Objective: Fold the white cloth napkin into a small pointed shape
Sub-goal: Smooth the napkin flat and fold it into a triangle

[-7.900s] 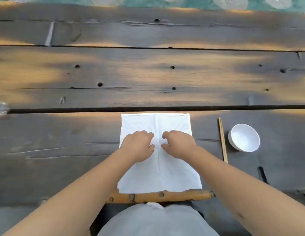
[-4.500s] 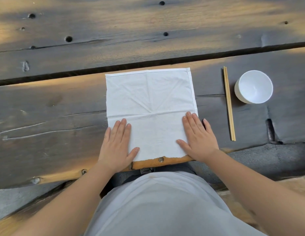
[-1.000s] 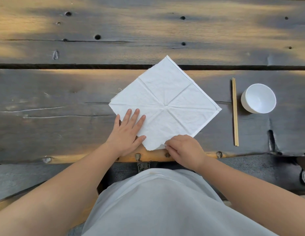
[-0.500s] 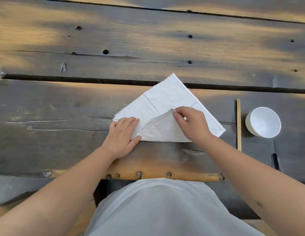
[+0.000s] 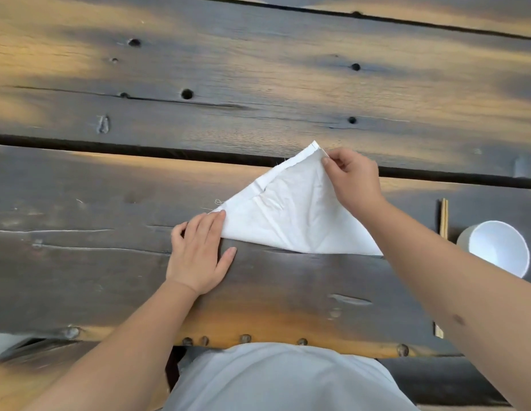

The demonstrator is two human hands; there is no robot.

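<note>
The white cloth napkin lies on the dark wooden table as a triangle, its long folded edge toward me and its apex pointing away. My right hand pinches the top layer's corner at that apex, over the gap between two planks. My left hand rests flat with its fingers spread, fingertips pressing the napkin's left corner onto the wood. My right forearm hides the napkin's right corner.
A white bowl stands at the right, partly behind my right arm. A pair of wooden chopsticks lies just left of it. The table's front edge is close to my body.
My right hand has carried the near corner up and over to the far corner, turning the diamond into a triangle. My left hand stayed pressing the left corner.
</note>
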